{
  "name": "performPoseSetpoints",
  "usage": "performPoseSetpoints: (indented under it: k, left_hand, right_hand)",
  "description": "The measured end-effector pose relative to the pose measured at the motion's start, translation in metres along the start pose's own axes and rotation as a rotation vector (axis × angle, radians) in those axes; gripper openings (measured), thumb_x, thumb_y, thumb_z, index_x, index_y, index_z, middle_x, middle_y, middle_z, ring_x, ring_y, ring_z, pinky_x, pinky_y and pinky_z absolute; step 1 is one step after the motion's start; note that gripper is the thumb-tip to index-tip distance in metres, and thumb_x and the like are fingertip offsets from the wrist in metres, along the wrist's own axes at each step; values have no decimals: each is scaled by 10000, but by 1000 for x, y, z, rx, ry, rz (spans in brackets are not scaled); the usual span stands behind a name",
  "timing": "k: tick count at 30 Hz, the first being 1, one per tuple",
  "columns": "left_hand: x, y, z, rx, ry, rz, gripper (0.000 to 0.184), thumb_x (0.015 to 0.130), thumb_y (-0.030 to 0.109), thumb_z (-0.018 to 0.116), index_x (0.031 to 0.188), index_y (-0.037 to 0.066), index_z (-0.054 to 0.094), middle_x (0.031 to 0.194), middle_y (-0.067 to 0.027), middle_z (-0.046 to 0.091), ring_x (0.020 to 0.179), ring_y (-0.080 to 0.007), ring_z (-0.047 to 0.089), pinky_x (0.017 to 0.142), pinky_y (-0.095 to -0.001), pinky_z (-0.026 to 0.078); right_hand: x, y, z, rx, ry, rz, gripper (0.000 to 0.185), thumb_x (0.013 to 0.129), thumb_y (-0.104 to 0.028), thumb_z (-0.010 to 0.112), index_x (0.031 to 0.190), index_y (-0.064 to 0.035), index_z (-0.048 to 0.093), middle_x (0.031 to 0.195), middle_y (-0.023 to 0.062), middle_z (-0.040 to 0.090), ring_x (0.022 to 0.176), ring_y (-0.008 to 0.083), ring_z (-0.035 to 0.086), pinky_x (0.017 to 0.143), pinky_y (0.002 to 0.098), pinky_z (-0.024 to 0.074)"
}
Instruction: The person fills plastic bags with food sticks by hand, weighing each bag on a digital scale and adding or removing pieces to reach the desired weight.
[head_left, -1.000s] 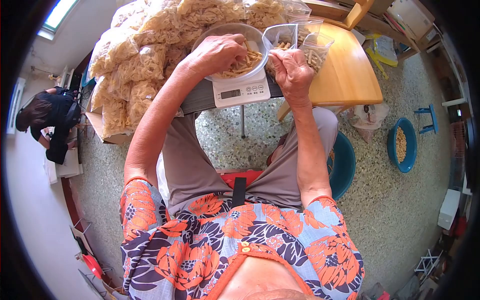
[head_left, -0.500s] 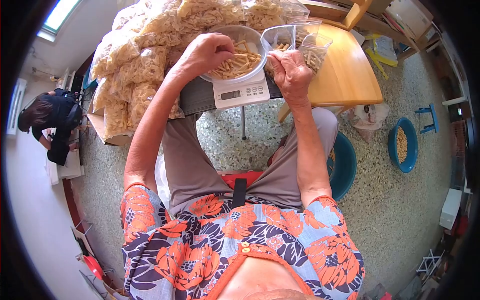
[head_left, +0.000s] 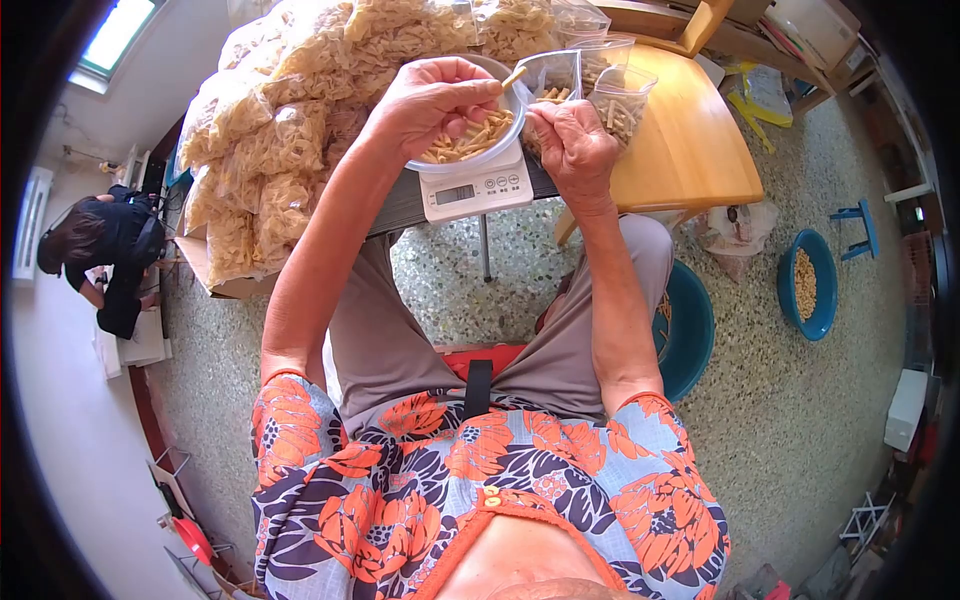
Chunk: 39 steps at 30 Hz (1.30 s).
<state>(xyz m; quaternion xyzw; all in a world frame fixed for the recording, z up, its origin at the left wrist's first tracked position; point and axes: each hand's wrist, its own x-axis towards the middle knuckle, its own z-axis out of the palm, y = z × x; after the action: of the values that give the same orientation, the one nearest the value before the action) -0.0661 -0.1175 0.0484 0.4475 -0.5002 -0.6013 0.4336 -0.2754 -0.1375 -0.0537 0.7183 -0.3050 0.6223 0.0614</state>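
My left hand [head_left: 440, 103] pinches a short yellowish stick [head_left: 513, 78] between thumb and fingertips, over the left part of a clear round bowl [head_left: 512, 135]. Many similar sticks [head_left: 468, 143] lie in the bowl, which rests on a white digital scale [head_left: 475, 192]. To the right, my right hand [head_left: 575, 145] is closed on the near edge of an open clear plastic bag [head_left: 563, 68] with some sticks inside. The held stick's tip is close to the bag's left edge. More filled clear bags [head_left: 622, 103] stand just behind my right hand.
Bags of pale dried pieces [head_left: 285, 140] are piled at the left. A wooden chair [head_left: 690, 140] stands right of the scale. Blue tubs [head_left: 690, 335] [head_left: 826, 285] and a blue stool [head_left: 856, 230] are on the floor. Another person [head_left: 115, 240] is at far left.
My left hand has come up from the sticks in the bowl and moved right towards the bag, with one stick now showing in its fingers. My right hand stays at the bag.
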Motion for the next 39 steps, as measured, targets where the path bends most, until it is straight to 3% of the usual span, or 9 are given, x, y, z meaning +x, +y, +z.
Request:
performPoseSetpoints:
  k: [3,5,7,9,13,16,19,26,39]
  left_hand:
    - [9,4,15,171,20,81,187,926,145,790,992,-9,708,766,-30,687,586,-27,594,463,-164,442]
    - [16,5,28,537,176,242,183,913,163,802,965,5,724,757,-23,684,585,-25,581,473,-180,445]
    - [25,1,32,634,224,265,200,903,182,810,962,8,730,766,-17,691,620,-39,598,531,-202,484]
    - [34,-8,30,729,276,557,193,893,174,804,979,13,742,766,-15,700,676,-54,627,612,-224,520]
    - [22,-8,9,798,245,530,159,878,132,787,969,5,758,796,-30,726,730,-77,654,678,-255,545]
    - [9,-6,-9,1024,95,211,147,843,114,779,940,4,782,831,-49,757,761,-110,692,737,-287,565]
    - [1,-11,-12,1098,58,141,166,821,125,789,944,14,793,812,-70,761,760,-121,704,744,-299,566]
    - [0,-21,-7,1251,50,159,244,767,255,806,909,56,806,810,-109,761,741,-203,728,732,-348,564]
    - [4,-28,-7,1221,56,148,230,783,250,794,917,65,771,810,-75,760,742,-200,726,733,-348,566]
  right_hand:
    - [-1,0,1,-3,-7,14,141,836,-150,836,951,-103,771,797,48,654,658,228,684,562,346,568]
    - [-1,-1,0,12,-10,29,138,841,-152,834,950,-99,769,791,47,647,650,228,681,558,344,567]
    - [0,-2,-1,9,-14,46,134,845,-151,832,950,-98,769,792,47,649,649,227,681,559,344,568]
    - [0,-3,-2,7,-20,65,130,849,-150,829,950,-97,769,793,47,651,648,226,681,560,343,568]
    - [2,-2,-3,25,-2,42,129,851,-151,828,953,-97,770,799,50,660,656,231,685,572,345,571]
    - [1,-2,-2,19,-9,23,134,847,-149,829,955,-95,770,804,53,664,665,235,689,581,345,574]
    - [2,-3,-1,15,-9,13,140,841,-142,834,955,-92,770,804,54,665,673,238,691,585,347,576]
    - [0,-1,-2,13,-21,23,150,827,-132,844,950,-91,769,804,53,665,671,239,692,595,347,580]
    - [1,-3,0,1,-39,33,137,834,-131,837,947,-96,766,800,49,672,678,235,695,591,347,576]
